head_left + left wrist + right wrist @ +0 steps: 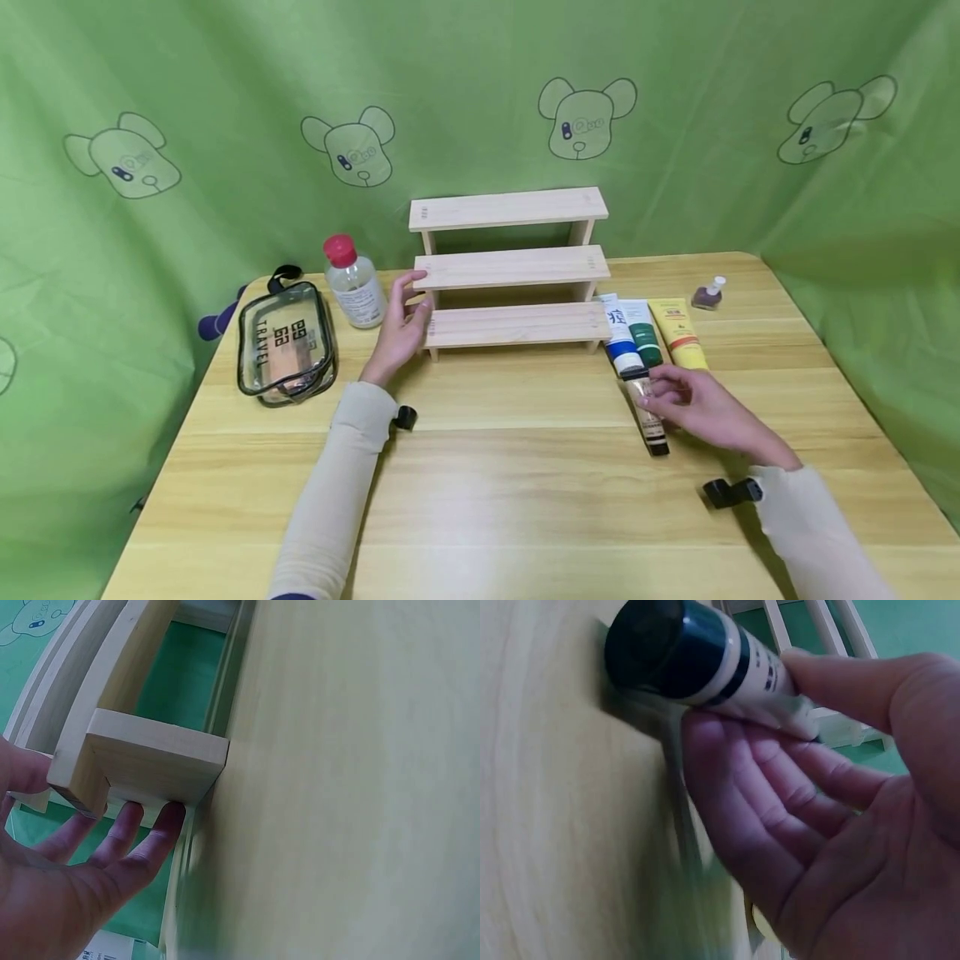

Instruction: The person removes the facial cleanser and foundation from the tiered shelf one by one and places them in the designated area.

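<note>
A three-step wooden stand (517, 325) stands at the back of the table. My left hand (402, 329) holds its left end; in the left wrist view the thumb lies by a step's end and the fingertips touch the side panel (161, 769). A beige cosmetic tube (647, 410) with a black cap (649, 649) is pinched between thumb and fingers of my right hand (697, 406), raised a little off the table in the right wrist view. Just beyond it lie a white-and-blue tube (621, 337), a white-and-green tube (642, 333) and a yellow tube (678, 333).
Left of the stand are a red-capped clear bottle (356, 287) and a transparent travel pouch (287, 342) with something inside. A small dark nail polish bottle (708, 294) with a white cap stands at the back right. Green curtain (480, 100) hangs behind the wooden table (487, 500).
</note>
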Demonstrator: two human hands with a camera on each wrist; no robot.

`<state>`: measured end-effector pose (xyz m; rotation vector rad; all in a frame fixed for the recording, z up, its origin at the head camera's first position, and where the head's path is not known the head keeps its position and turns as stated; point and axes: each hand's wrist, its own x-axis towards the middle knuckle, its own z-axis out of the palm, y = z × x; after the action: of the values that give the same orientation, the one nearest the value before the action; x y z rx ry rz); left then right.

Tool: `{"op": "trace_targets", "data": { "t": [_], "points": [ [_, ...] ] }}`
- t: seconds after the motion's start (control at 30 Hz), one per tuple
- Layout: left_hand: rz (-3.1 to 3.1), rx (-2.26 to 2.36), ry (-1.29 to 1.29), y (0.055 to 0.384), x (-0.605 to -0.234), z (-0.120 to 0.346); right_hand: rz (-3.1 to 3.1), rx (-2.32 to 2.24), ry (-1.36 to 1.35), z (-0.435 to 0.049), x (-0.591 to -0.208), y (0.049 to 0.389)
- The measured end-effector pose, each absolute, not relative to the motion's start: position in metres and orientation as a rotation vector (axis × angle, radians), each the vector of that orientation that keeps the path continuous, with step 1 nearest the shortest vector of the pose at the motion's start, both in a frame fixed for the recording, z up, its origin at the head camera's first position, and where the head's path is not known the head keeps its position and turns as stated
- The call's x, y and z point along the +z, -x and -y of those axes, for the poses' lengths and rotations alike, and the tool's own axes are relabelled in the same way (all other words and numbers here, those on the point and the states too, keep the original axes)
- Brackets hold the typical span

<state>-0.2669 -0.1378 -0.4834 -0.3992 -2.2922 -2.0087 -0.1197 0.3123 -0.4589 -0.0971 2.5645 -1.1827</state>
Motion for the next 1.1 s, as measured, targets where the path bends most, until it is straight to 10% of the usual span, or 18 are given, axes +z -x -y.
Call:
{"op": "trace_targets", "data": {
  "t": [1.1],
  "points": [
    [2.313, -1.992, 0.411, 0.269, -0.486, 0.141, -2.638, -1.100, -0.121, -0.305, -0.459, 0.118]
  ]
}}
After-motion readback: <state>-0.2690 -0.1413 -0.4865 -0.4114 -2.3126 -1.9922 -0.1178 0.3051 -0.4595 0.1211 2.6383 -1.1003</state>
